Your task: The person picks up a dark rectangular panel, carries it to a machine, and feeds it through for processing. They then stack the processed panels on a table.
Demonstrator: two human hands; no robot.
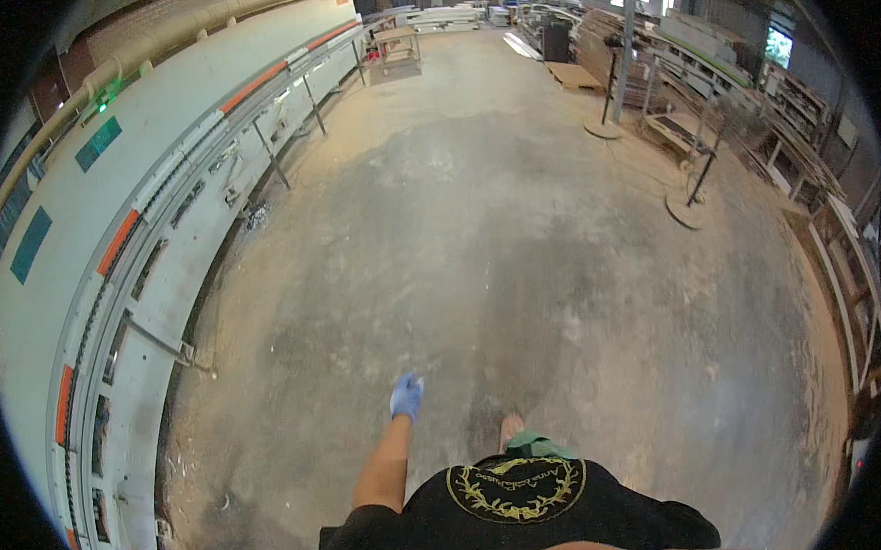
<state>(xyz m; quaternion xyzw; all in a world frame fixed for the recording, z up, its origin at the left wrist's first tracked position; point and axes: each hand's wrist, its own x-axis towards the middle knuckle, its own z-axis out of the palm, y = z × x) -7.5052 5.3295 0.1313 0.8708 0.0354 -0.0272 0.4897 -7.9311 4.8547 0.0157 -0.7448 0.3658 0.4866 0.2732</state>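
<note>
My left hand (406, 396), in a blue and whitish work glove, hangs out in front of me over the concrete floor (441, 275). Its fingers look curled together, and I see no thing in them. Nothing touches this hand; the long pale machine (159, 361) stands well off to its left. My right hand is out of the picture. Below, part of my foot or lower leg (510, 426) shows beside a piece of green cloth (538, 446) at the hem of my black shirt (608, 504).
Along the left runs the machine's rail with orange sections (120, 242) and support arms (270, 155) jutting outward. At right stand round-based posts (691, 208), a wooden frame rack (839, 277) and stacked boards (602, 42). A small wooden table (396, 43) stands far ahead.
</note>
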